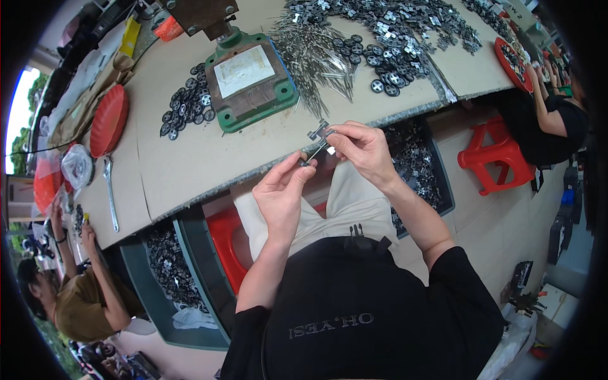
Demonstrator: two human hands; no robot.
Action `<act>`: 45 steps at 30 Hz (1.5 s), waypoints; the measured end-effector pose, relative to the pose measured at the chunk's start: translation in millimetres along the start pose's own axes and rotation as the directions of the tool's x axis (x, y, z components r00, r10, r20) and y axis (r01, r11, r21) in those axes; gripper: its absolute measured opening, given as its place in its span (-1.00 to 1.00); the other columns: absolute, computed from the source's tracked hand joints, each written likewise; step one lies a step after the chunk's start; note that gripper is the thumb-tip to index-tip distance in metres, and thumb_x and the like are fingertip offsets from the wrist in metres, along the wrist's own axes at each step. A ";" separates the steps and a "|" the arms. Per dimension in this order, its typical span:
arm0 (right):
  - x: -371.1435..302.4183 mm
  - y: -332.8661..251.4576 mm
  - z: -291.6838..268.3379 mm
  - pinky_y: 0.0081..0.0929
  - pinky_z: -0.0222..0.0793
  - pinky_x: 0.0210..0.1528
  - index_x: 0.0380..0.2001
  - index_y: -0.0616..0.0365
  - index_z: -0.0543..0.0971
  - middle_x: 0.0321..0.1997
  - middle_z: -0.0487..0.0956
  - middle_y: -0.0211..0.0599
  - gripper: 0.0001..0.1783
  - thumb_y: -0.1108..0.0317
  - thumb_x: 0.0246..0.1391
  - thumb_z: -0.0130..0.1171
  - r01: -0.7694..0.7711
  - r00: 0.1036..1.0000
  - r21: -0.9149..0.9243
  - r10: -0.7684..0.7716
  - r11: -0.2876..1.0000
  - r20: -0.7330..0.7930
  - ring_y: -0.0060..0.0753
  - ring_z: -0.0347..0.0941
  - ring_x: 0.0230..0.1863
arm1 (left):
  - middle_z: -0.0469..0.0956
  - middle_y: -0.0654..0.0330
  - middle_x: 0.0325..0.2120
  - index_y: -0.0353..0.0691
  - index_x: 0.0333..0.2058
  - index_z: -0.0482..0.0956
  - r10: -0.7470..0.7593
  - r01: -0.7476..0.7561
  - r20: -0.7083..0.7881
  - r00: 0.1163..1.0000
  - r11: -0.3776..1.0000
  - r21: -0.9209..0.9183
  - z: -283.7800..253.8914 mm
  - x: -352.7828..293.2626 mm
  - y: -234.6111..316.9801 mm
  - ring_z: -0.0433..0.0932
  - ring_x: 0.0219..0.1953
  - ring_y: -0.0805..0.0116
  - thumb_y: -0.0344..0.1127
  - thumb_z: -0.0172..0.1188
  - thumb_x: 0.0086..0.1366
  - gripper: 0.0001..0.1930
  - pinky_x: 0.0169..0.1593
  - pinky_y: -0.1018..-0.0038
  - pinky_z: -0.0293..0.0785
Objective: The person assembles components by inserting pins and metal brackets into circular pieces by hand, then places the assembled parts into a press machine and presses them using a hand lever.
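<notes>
Head view, looking down over a worktable [190,164] covered in pale sheeting. At the centre of the frame, the left hand [282,196] and the right hand [361,149] meet just below the table's front edge. The right hand pinches a small cross-shaped metal plate [320,133] between thumb and fingertips; the left hand grips the lower end of a thin metal pin [311,155], which runs up to the plate (whether it has entered the plate cannot be told at this size). Both hands are closed on their parts, with the two parts touching.

Upper centre: a green press base [253,79] with a pale card on top, under a brown machine head [199,14]. To its right, a loose spread of metal pins [316,54], then a wide heap of black round pieces and metal plates [392,38] reaching the upper right. To the left of the press, a smaller heap of black round pieces [187,107]. Upper left: a red dish [107,120] on edge and a metal wrench [111,193] lying flat.

Below the table, grey bins [196,278] hold more dark parts; a red stool [497,155] stands at the right. Other people sit at the lower left and upper right.
</notes>
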State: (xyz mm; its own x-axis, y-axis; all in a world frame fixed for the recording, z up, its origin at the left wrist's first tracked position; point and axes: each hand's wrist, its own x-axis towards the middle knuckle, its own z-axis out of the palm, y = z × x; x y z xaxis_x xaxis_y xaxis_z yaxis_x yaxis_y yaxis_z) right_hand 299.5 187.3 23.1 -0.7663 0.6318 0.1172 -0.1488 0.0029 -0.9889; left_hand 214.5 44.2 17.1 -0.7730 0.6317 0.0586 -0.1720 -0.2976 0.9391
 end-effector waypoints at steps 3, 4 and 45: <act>-15.7 -1.1 -1.9 -0.77 0.22 -0.58 -0.31 0.30 0.58 -0.51 0.47 -0.47 -0.79 0.38 0.02 0.18 -0.018 1.000 0.018 0.018 1.000 -0.002 -0.76 0.33 -0.57 | 0.55 0.01 -0.37 -0.48 -0.16 0.45 -0.137 0.136 0.001 0.991 0.986 -0.095 4.3 -14.0 7.0 0.58 -0.33 0.18 -0.53 0.15 0.12 -0.72 -0.18 0.42 0.55; -20.4 -3.4 -2.9 -0.78 0.22 -0.58 -0.32 0.29 0.58 -0.51 0.48 -0.47 -0.80 0.38 0.01 0.18 -0.034 0.999 0.073 0.033 0.997 0.010 -0.77 0.33 -0.57 | 0.55 0.01 -0.37 -0.48 -0.16 0.45 -0.233 0.236 0.043 0.972 0.949 -0.208 1.1 -16.1 5.5 0.59 -0.33 0.20 -0.53 0.15 0.12 -0.72 -0.20 0.45 0.56; -45.7 0.8 -22.9 -0.65 0.36 -0.33 -0.29 0.26 0.56 -0.38 0.56 -0.34 -0.76 0.49 -0.13 0.21 0.011 0.924 -0.195 0.064 0.981 0.378 -0.62 0.46 -0.34 | 0.52 0.07 -0.33 -0.38 -0.24 0.45 -0.420 0.452 0.209 0.883 0.881 -0.142 -29.0 -41.4 -20.1 0.56 -0.30 0.30 -0.54 0.11 0.15 -0.83 -0.18 0.45 0.58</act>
State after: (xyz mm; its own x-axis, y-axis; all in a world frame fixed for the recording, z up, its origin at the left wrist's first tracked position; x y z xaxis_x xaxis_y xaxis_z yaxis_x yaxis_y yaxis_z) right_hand 348.7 176.2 14.9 -0.9535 0.2909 0.0794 -0.0330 0.1611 -0.9864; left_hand 232.2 3.2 -14.0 -0.4834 0.8322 -0.2717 -0.5878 -0.0785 0.8052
